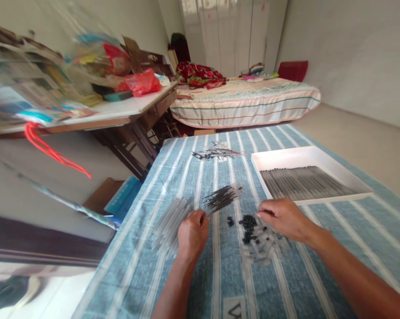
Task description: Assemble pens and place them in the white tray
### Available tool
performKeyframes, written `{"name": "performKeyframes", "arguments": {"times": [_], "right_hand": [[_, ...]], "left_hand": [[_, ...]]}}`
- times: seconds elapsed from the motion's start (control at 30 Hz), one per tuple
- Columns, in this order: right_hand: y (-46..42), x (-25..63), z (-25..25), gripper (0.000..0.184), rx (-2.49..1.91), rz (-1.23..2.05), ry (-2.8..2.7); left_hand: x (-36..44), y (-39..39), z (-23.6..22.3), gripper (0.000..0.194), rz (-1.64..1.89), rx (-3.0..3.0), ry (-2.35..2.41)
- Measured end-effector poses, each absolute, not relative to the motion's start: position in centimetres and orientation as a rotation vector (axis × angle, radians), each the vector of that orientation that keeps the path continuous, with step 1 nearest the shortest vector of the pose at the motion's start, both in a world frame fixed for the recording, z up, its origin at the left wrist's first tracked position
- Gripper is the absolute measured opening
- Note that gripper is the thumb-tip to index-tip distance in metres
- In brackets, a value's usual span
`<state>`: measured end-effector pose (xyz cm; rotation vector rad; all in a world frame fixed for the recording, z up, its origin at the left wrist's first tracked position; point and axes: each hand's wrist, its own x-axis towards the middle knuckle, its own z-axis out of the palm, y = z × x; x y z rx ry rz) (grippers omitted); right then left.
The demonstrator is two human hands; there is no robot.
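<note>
My left hand (194,232) is closed beside a pile of translucent pen barrels (171,226). Something small and dark shows at its fingertips, too blurred to name. Just beyond it lies a bundle of dark pen refills (224,197). My right hand (280,217) is closed in a pinch above the edge of a pile of clear pen caps (266,246); whatever it pinches is hidden. Small black plugs (249,223) lie heaped against the caps, and a couple more sit slightly to their left.
A white shallow box (311,153) holding a row of pens (303,182) stands at the right on the striped cloth (200,292). Farther back lie loose thin pen parts (216,153). A cluttered desk (133,108) is at the left, with a bed (246,104) behind.
</note>
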<state>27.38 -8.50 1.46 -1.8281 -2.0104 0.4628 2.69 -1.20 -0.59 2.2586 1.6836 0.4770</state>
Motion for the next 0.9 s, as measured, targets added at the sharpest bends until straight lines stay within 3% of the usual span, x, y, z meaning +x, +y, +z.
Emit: {"name": "performKeyframes", "arguments": {"times": [0.33, 0.9], "right_hand": [[-5.9, 22.5, 0.5, 0.023, -1.862, 0.444, -2.33], [-4.3, 21.0, -0.8, 0.021, -1.809, 0.448, -2.514]], "left_hand": [[1.9, -1.3, 0.5, 0.018, -0.049, 2.375, 1.897], [2.3, -1.7, 1.2, 0.019, -0.29, 2.353, 1.928]]}}
